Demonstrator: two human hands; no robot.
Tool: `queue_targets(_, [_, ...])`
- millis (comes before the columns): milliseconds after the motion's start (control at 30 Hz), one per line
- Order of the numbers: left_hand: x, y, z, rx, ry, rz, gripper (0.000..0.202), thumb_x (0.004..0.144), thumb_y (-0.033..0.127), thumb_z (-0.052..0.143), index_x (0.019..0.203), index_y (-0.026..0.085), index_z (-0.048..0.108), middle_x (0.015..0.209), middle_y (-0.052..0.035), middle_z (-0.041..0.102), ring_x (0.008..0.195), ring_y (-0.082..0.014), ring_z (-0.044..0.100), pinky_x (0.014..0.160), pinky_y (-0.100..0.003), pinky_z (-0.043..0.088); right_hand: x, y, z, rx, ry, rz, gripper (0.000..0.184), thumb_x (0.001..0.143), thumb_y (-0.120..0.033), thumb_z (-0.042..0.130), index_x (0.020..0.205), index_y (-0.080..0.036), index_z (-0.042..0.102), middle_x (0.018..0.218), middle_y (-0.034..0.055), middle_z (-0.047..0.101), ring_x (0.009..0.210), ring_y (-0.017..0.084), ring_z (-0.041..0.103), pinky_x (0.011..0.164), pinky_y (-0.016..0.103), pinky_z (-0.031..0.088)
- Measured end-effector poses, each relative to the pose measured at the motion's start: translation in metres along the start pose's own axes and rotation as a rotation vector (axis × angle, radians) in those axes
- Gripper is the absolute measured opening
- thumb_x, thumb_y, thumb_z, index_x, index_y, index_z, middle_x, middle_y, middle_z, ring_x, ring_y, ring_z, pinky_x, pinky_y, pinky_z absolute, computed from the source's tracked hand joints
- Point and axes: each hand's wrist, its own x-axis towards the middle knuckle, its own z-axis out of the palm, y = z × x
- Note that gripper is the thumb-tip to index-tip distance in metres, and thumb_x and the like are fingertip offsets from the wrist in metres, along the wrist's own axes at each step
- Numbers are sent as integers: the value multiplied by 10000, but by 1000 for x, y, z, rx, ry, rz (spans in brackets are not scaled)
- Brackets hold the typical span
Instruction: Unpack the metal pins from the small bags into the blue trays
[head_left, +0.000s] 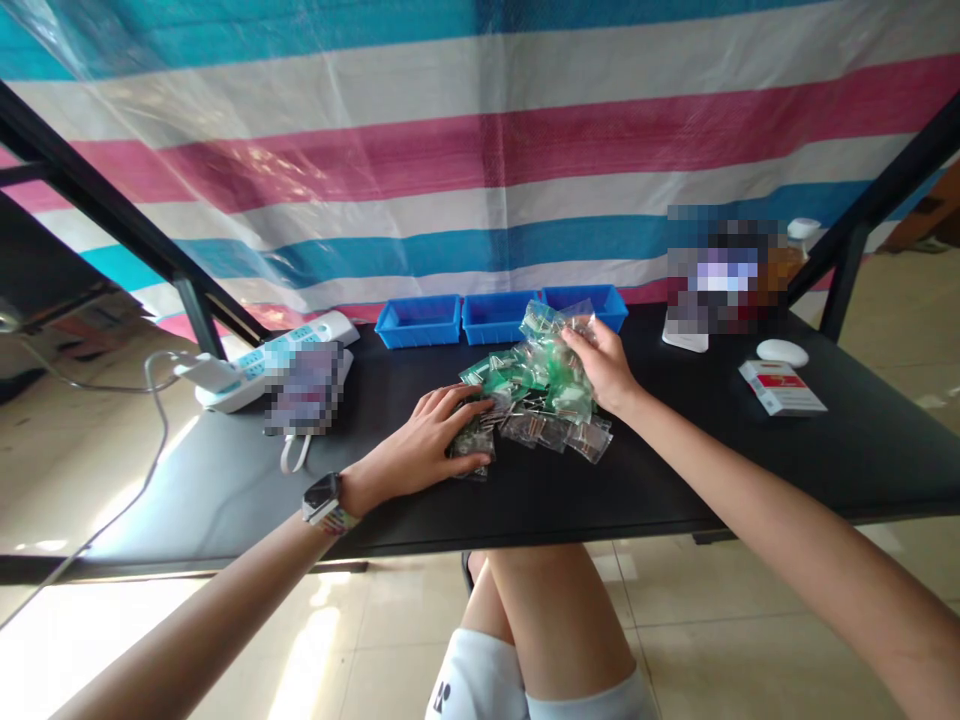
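Note:
A heap of small clear plastic bags (540, 395) with green and dark parts inside lies in the middle of the black table (225, 480). My left hand (431, 440), with a watch on its wrist, rests on the heap's left edge, fingers curled round one small bag (472, 445). My right hand (604, 365) is raised over the back of the heap and pinches a clear bag (559, 320) holding green pieces.
Three blue bins (420, 322) (495, 317) (600, 300) stand in a row behind the heap. A white power strip (262, 365) with cable lies at the left. At the right are a white mouse (782, 352), a small red-and-white box (781, 387) and a bottle (795, 250). A striped tarp hangs behind.

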Motion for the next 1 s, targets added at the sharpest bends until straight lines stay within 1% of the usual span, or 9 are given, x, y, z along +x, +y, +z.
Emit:
queue_targets(100, [7, 3, 2, 7, 60, -22, 539, 1034, 586, 528, 1471, 272, 556, 1435, -117, 548, 1319, -319, 509, 1172, -520, 437, 5, -5, -4, 63, 57, 61, 454, 715, -538, 855, 968, -229, 639, 854, -17, 686, 737, 161, 643, 673, 288, 552])
queue_targets(200, [11, 6, 3, 36, 75, -22, 473, 1056, 555, 500, 1392, 233, 585, 1302, -117, 580, 1184, -302, 547, 1100, -506, 479, 8, -8, -9, 72, 88, 77, 456, 705, -530, 852, 969, -223, 642, 825, -23, 674, 687, 142, 621, 628, 268, 529])
queue_targets(300, [13, 7, 3, 32, 82, -11, 434, 1055, 547, 510, 1322, 216, 601, 1219, -110, 589, 1131, -290, 571, 1047, -468, 502, 12, -8, -19, -4, 102, 41, 429, 720, -524, 828, 953, -220, 636, 803, -17, 667, 664, 147, 614, 613, 277, 523])
queue_targets(400, [13, 6, 2, -12, 87, -20, 371, 1044, 546, 536, 1197, 221, 632, 1129, -85, 597, 1044, -258, 609, 941, -397, 532, 15, -7, -35, -209, 115, -52, 396, 768, -538, 769, 961, -221, 628, 828, 14, 688, 685, 190, 638, 629, 326, 541])
queue_targets(500, [16, 5, 1, -72, 94, -41, 333, 1049, 529, 535, 1079, 214, 638, 1040, -55, 599, 924, -212, 623, 836, -337, 524, 15, -9, -51, -513, 91, -165, 353, 802, -505, 715, 984, -210, 653, 895, 63, 730, 779, 254, 682, 715, 387, 563])
queue_targets(633, [24, 2, 3, -184, 114, -67, 328, 1066, 491, 514, 981, 199, 640, 943, -30, 599, 826, -176, 600, 778, -311, 494, 5, -14, -60, -799, 9, -169, 260, 810, -408, 664, 963, -200, 688, 877, 67, 744, 813, 274, 695, 783, 393, 530])
queue_targets(767, [32, 1, 8, -230, 191, -40, 319, 1025, 500, 593, 972, 203, 700, 982, -53, 626, 940, -212, 597, 871, -346, 501, -1, -15, -60, -923, -49, -211, 174, 778, -366, 648, 824, -202, 689, 826, 61, 687, 835, 264, 667, 794, 364, 492])
queue_targets(900, [35, 6, 9, -201, 190, 8, 332, 966, 534, 678, 1091, 231, 729, 1218, -89, 624, 1166, -266, 565, 1070, -428, 472, 5, -11, -67, -998, -104, -169, 202, 772, -375, 646, 667, -203, 626, 748, 49, 611, 775, 243, 617, 755, 353, 469])
queue_targets(1000, [32, 9, 4, -171, 155, 39, 491, 946, 583, 687, 1298, 242, 668, 1415, -121, 574, 1334, -312, 498, 1166, -485, 419, 8, -9, -74, -994, -85, -150, 217, 758, -392, 702, 841, -192, 686, 816, 56, 648, 801, 256, 633, 772, 368, 500])
